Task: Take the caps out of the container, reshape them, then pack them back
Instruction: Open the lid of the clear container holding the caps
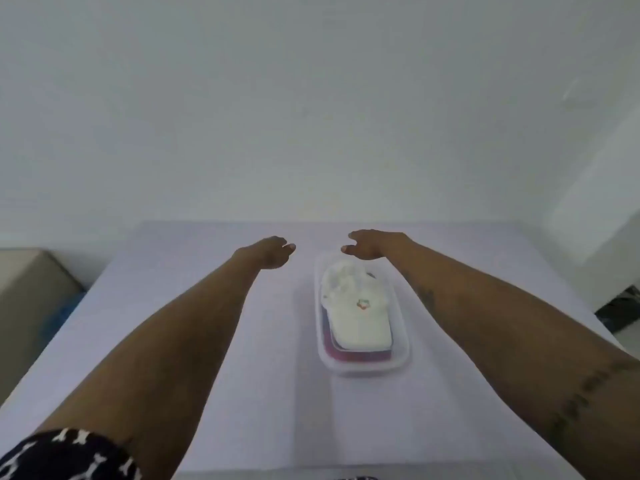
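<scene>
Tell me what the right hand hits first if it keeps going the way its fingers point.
Probably nothing soon. The right hand points leftward, toward the left hand, above the far end of the clear container. The left hand is the first thing in that line, though depth between them is unclear.

white cap [356, 317] with small multicoloured emblem | red and blue caps [341, 355] under it | clear container [401, 341] | pale lilac tablecloth [242, 393] | black sleeve [65, 455] with white bone pattern | white wall [311, 98] | beige box [31, 292]

A white-covered table [242, 393] stands against a plain white wall [311, 98].
</scene>
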### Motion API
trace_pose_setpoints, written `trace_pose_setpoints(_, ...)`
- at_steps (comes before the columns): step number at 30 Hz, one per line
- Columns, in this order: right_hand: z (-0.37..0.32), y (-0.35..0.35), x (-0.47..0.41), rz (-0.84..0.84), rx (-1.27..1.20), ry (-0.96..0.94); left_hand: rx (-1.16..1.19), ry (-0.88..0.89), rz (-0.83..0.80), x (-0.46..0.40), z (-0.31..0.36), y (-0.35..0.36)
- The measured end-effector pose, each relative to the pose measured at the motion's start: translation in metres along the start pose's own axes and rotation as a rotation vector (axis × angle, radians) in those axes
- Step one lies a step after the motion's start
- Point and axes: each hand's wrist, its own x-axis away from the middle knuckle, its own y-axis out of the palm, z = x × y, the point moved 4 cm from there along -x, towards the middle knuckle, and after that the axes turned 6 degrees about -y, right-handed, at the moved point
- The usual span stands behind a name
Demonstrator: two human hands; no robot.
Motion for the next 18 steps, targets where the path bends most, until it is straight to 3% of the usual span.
trace_pose_setpoints(6,0.004,0.088,-0.009,-0.159,-0.019,0.002,0.136,-0.041,-0.217,0.014,-0.021,0.120)
trace_pose_setpoints(11,-0.007,0.131,0.005,-0.185,0.014,-0.045,0.366,-0.052,-0.224,0.030,-0.020,0.179)
trace_pose_setpoints(18,-0.031,0.172,0.019,-0.281,0.065,0.030,1.024,-0.058,-0.356,0.056,-0.020,0.218)
